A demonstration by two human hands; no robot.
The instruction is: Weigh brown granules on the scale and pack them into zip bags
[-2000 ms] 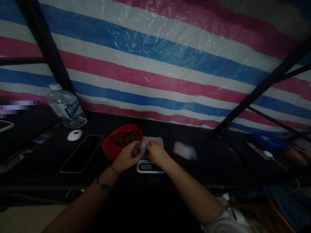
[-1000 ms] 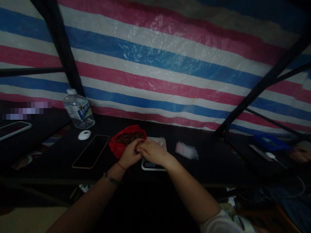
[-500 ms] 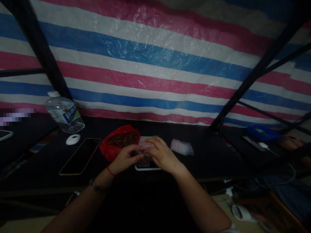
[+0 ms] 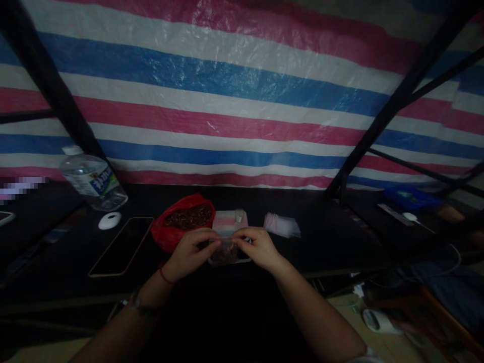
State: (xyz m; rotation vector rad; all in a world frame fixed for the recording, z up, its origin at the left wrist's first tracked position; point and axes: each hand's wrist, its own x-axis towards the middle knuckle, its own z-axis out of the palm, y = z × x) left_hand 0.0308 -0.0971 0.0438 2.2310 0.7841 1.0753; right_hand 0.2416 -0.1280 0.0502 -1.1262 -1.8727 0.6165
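Observation:
Between my two hands hangs a small clear zip bag (image 4: 226, 252) with some brown bits inside. My left hand (image 4: 194, 250) pinches its top edge at the left, and my right hand (image 4: 259, 247) pinches the same edge at the right. Behind and beneath the bag lies a white kitchen scale (image 4: 223, 218), partly hidden, with a small clear object (image 4: 239, 216) on its far right part. To the left an opened red plastic bag (image 4: 166, 233) holds many small brown pieces (image 4: 189, 217). A stack of flat clear zip bags (image 4: 282, 225) lies right of the scale.
On the black table (image 4: 321, 242) at left are a phone (image 4: 121, 247), a white mouse-like object (image 4: 109, 220) and a large water bottle (image 4: 94, 179). A striped sheet (image 4: 227, 121) hangs behind, between dark metal posts. Another person's blurred hand (image 4: 449, 214) is at far right, near a blue packet (image 4: 410, 197).
My right hand has drawn back toward me off the scale, uncovering the small clear object. Both hands now hold the bag's top edge, with the bag hanging below. The view has shifted slightly.

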